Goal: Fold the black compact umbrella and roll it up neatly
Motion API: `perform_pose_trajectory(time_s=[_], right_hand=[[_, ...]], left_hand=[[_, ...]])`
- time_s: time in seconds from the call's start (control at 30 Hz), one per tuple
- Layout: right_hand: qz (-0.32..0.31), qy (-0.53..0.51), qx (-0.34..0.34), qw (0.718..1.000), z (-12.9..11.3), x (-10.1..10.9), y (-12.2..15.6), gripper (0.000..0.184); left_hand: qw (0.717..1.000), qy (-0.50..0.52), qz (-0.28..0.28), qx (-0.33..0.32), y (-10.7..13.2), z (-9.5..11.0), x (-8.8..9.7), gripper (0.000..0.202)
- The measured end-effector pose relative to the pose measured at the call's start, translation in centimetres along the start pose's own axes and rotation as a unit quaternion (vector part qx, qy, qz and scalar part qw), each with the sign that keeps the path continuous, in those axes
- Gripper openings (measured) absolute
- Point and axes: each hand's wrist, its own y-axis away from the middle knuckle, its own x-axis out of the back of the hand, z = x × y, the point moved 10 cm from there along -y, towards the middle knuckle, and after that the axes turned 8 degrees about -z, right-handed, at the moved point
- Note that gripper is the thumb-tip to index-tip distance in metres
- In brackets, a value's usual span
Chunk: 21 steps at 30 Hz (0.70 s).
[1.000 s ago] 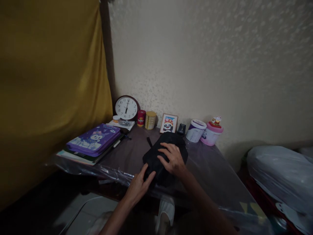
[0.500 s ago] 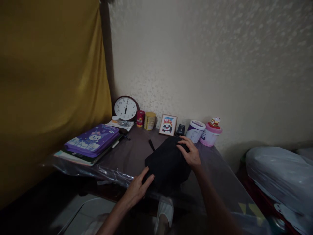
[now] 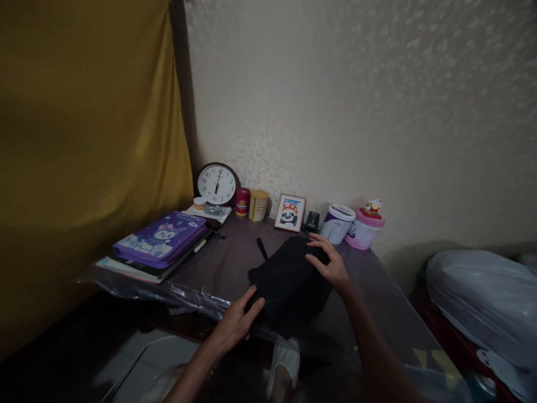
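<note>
The desk point(image 3: 226, 263) (under clear plastic) carries a black cloth point(image 3: 289, 282) near the middle of its front edge. The right hand point(image 3: 332, 262) lies open, fingers spread on the cloth's far right corner; the left hand point(image 3: 237, 323) rests open, fingertips touching its near left edge.

black bundle point(image 3: 289, 282): near edge is covered by the left hand point(image 3: 237, 323), far corner by the right hand point(image 3: 331, 264).
tins point(image 3: 250, 204), behind the black bundle: labels too small to be read.
wrapped heap point(image 3: 482, 296), right of the black bundle: cut by the frame edge.
</note>
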Motion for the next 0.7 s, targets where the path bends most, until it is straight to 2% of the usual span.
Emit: perform_pose_trajectory(time_s=[0.1,0.23,0.4,0.53,0.63,0.7], right_hand=[[0.020,-0.054,-0.019,0.998,0.9,0.5,0.1,0.010],[0.032,-0.089,-0.034,0.995,1.3,0.6,-0.2,0.012],[0.044,-0.095,-0.055,0.993,2.1,0.5,-0.6,0.013],[0.012,-0.071,-0.093,0.993,3.5,-0.3,-0.4,0.016],[-0.026,-0.059,-0.166,0.984,5.0,-1.0,0.2,0.025],[-0.048,-0.049,-0.204,0.976,5.5,-1.3,0.6,0.031]], left_hand=[[1.000,-0.014,0.001,0.007,0.0,-0.2,0.1,0.064],[0.997,-0.078,-0.001,-0.001,0.1,0.1,0.2,0.061],[0.985,-0.159,0.050,-0.038,0.5,1.1,1.1,0.055],[0.991,-0.131,0.016,-0.029,0.6,0.8,0.6,0.057],[0.993,-0.113,-0.014,0.003,0.8,0.2,0.0,0.063],[0.993,-0.119,-0.012,-0.008,0.8,0.6,-0.1,0.062]])
